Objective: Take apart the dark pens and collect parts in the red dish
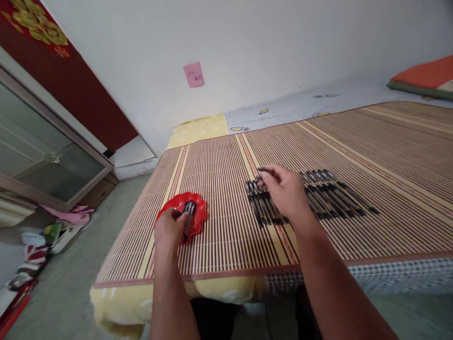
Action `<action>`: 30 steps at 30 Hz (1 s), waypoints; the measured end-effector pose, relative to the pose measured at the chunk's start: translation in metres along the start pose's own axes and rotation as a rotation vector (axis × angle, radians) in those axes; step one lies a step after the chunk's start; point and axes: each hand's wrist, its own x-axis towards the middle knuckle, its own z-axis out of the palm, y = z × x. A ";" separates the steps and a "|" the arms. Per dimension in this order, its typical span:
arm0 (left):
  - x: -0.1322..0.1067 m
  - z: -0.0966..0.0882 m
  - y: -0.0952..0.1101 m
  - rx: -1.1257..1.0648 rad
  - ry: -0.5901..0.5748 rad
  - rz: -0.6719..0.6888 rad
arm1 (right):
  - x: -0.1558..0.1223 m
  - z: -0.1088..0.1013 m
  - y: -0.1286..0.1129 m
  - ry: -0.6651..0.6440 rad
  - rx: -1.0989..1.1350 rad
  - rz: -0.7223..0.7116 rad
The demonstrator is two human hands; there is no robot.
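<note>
Through the head view, I see the left hand [170, 229] reaching forward, fingers curled beside dark pens [190, 218] in the red plate [201, 207]; the right hand [286, 190] angles inward over a pen row [327, 196] on the striped mat [222, 217], fingers bent, thumb near index. Whether either pinches anything, I can't tell.

Red plate [201, 213], black pens [329, 197]; tan, dark-striped mat [220, 198]

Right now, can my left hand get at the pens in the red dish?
Likely yes: your left hand is over the red dish, fingertips at the pens, nothing visibly blocking them.
</note>
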 end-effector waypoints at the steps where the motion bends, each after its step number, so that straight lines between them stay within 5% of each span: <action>1: -0.001 0.000 0.002 -0.058 0.038 0.019 | 0.002 -0.004 -0.001 0.065 0.023 -0.004; 4: -0.004 -0.001 0.010 -0.266 0.120 0.091 | 0.004 -0.012 -0.003 0.174 0.062 -0.011; 9: -0.010 0.001 0.023 -0.490 0.087 0.189 | 0.005 -0.014 -0.004 0.182 0.055 -0.012; 18: -0.036 0.001 0.051 -0.637 -0.025 0.366 | -0.008 -0.002 -0.022 0.010 -0.031 -0.111; 22: -0.074 -0.011 0.060 -0.647 -0.197 0.488 | -0.029 -0.002 -0.038 -0.202 -0.162 -0.160; 25: -0.125 -0.012 0.049 -0.764 -0.389 0.467 | -0.059 -0.009 -0.046 -0.370 -0.175 -0.127; 29: -0.197 0.020 0.011 -0.878 -0.954 0.270 | -0.125 -0.026 -0.039 -0.675 -0.025 0.115; 30: -0.209 0.033 0.001 -0.872 -0.983 0.221 | -0.145 -0.030 -0.035 -0.713 0.002 0.192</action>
